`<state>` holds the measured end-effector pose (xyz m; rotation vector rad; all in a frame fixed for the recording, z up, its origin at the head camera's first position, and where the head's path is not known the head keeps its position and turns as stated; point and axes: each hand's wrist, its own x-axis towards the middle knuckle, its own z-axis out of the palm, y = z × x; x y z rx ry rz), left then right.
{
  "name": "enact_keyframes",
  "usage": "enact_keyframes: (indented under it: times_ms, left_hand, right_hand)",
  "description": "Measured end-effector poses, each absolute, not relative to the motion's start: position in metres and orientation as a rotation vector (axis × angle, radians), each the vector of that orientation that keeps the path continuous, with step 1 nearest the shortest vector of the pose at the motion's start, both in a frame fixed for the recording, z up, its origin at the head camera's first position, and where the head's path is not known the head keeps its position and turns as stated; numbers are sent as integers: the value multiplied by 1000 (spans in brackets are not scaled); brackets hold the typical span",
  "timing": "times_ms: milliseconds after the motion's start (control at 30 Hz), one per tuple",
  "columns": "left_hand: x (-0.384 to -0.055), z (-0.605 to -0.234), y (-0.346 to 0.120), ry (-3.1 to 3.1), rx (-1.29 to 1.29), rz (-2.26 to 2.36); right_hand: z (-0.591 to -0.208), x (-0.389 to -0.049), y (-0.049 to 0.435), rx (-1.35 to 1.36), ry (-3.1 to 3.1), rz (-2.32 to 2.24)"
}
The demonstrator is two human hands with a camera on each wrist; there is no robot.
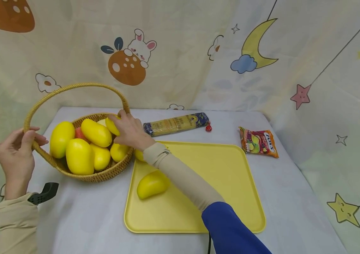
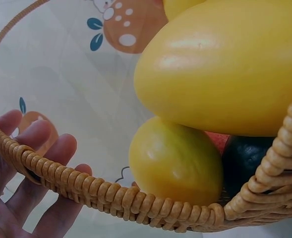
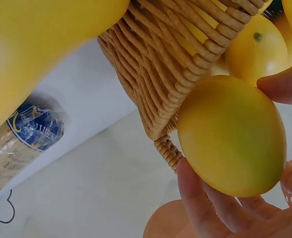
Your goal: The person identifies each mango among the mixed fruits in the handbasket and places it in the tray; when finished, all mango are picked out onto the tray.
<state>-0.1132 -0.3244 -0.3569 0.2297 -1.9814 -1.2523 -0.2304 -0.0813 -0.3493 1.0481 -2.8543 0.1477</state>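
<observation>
At the left of the head view stands a wicker basket (image 1: 103, 175) heaped with several yellow mangoes (image 1: 79, 157) and a partly hidden red fruit (image 1: 79, 134). My left hand (image 1: 16, 155) pinches the base of its arched handle (image 1: 29, 114); fingers show behind the wicker in the left wrist view. Over the basket's right rim, my right hand (image 1: 132, 130) grips a yellow mango (image 3: 232, 136) between thumb and fingers. One mango (image 1: 152, 184) lies on the yellow tray (image 1: 211, 183). Another (image 1: 139, 155) at the tray's upper left is partly covered by my right forearm.
Behind the tray lies a long packet (image 1: 177, 124) with blue ends, a small red item (image 1: 209, 127) beside its right end. An orange snack bag (image 1: 258, 142) rests near the tray's upper right corner. A patterned cloth (image 1: 183, 70) hangs behind the white table (image 1: 81, 215).
</observation>
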Motion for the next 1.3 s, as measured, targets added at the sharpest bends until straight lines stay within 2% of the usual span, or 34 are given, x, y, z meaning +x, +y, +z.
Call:
enact_keyframes:
  times_ms: [533, 833, 1300]
  left_hand:
    - [-115, -357, -324, -1983, 239, -1270]
    - [-112, -358, -326, -2004, 276, -1281]
    - [-111, -356, -326, -1980, 262, -1301]
  right_hand:
    - [-342, -221, -38, 1221, -2779, 340]
    - [-341, -217, 10, 1282, -2716, 448]
    - [-358, -216, 92, 1171, -2738, 463]
